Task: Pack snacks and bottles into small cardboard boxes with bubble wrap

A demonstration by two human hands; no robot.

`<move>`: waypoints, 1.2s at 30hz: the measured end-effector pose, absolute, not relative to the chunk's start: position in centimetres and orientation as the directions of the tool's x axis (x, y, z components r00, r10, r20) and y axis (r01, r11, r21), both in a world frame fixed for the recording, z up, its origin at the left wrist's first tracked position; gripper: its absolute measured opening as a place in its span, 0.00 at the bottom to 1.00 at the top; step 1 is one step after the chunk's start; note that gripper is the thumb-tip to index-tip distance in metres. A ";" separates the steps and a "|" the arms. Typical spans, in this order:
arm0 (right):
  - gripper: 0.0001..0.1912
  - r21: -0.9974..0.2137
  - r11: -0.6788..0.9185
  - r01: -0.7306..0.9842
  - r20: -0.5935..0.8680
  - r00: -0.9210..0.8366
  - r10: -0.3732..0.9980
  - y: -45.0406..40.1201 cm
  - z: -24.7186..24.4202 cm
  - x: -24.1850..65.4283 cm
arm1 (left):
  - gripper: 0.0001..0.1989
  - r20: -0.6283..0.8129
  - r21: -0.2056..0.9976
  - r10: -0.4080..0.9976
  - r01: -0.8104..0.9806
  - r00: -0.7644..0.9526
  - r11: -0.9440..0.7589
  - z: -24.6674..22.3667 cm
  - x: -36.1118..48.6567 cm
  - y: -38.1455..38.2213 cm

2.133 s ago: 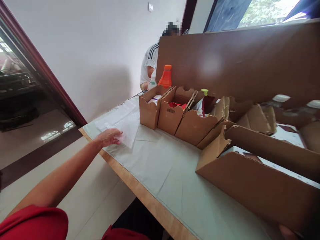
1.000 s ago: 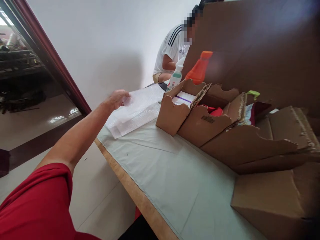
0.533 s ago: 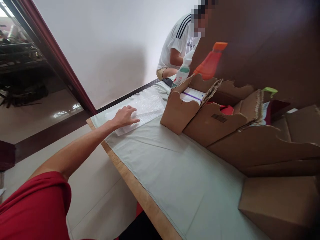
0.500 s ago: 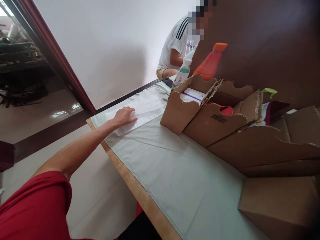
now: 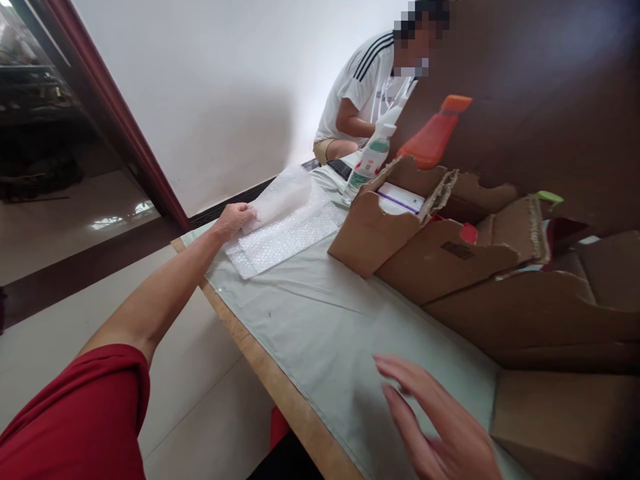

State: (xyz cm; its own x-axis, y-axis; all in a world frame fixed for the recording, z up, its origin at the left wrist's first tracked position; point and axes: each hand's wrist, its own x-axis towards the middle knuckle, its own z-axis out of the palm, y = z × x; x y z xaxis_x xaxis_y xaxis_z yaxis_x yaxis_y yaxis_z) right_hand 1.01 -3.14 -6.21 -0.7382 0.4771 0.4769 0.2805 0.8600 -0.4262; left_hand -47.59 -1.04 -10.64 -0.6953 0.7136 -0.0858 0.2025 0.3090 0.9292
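Observation:
My left hand (image 5: 235,219) is closed on the edge of a sheet of bubble wrap (image 5: 300,233) at the far left end of the table. One layer of the clear wrap is lifted off the layers below it. Over the cloth at the lower right, my right hand (image 5: 435,420) has its thumb and fingers apart and holds nothing. Pale green cloth (image 5: 320,333) covers the table under both hands.
Cardboard organizer boxes (image 5: 380,230) line the table's right side, and a brown carton (image 5: 565,400) stands nearer. A water bottle (image 5: 370,163) and an orange-capped red bottle (image 5: 433,137) are behind. A person in a white shirt (image 5: 367,87) sits at the far end.
My left hand went from lying open over the bubble wrap to gripping its edge and raising a layer. My right hand has come into view at the lower right.

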 end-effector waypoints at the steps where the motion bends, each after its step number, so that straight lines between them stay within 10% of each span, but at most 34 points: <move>1: 0.12 -0.422 0.887 0.186 0.507 -0.763 0.401 -2.0 -6.1 -2.0 | 0.18 -0.074 0.943 0.707 0.182 -0.703 0.280 -11.1 -47.5 -1.1; 12: 0.15 -0.405 0.885 0.229 0.230 -0.911 0.341 1.9 -9.4 -26.8 | 0.08 0.102 0.995 0.626 0.088 -0.773 -0.053 -12.8 -47.2 -1.2; 23: 0.17 -0.541 0.818 0.194 0.328 -0.847 0.418 4.6 -9.9 -20.2 | 0.09 0.101 0.984 0.597 -0.009 -0.796 -0.178 -12.6 -46.9 -1.2; 30: 0.20 -0.866 0.494 0.078 0.324 -0.665 0.673 4.1 -10.4 -19.0 | 0.11 0.115 0.975 0.573 -0.018 -0.812 -0.222 -12.1 -46.5 -1.4; 36: 0.14 -0.734 0.678 0.040 0.546 -0.560 0.624 2.7 -9.2 -17.2 | 0.09 0.106 0.978 0.558 -0.017 -0.823 -0.210 -12.2 -46.7 -1.4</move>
